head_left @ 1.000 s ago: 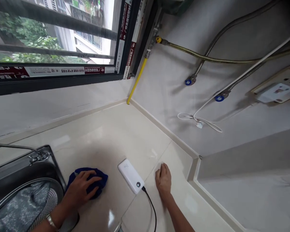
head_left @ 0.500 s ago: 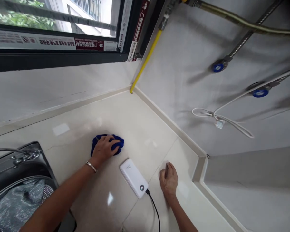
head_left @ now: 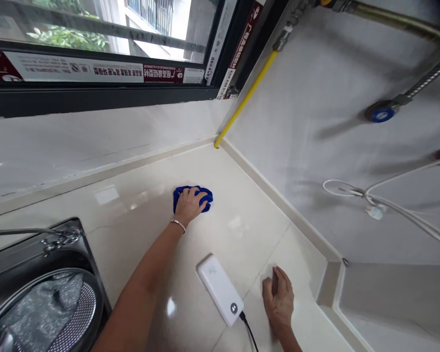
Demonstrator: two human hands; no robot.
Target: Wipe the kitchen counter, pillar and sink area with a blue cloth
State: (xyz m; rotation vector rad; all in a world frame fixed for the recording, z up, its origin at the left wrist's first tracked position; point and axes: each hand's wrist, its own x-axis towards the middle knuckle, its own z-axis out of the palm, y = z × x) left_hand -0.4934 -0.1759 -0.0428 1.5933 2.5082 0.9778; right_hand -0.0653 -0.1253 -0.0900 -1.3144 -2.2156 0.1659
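Observation:
My left hand (head_left: 189,203) presses down on a crumpled blue cloth (head_left: 208,196), its fingers bent over it. The cloth lies flat against the glossy cream tiles (head_left: 242,200), a short way from the wall. Lower right, my right hand (head_left: 279,298) rests on the tiles with bent fingers. Its thumb stands apart from them, and I see nothing held there. Between the two hands, closer to the right one, lies a white power bank (head_left: 220,289) with lit digits. A black cable (head_left: 248,330) is plugged into its near end.
A dark tub (head_left: 64,244) with a round perforated rim and grey shiny fabric inside stands at lower left. A yellow pipe (head_left: 245,100) rises from the corner beside the window frame (head_left: 132,98). White looped cable (head_left: 346,189) and a blue-capped valve (head_left: 383,115) hang on the right wall.
The view has shifted, moving most things rightward in the picture. My left hand has slid the blue cloth farther away, towards the corner. My right hand stays beside the power bank.

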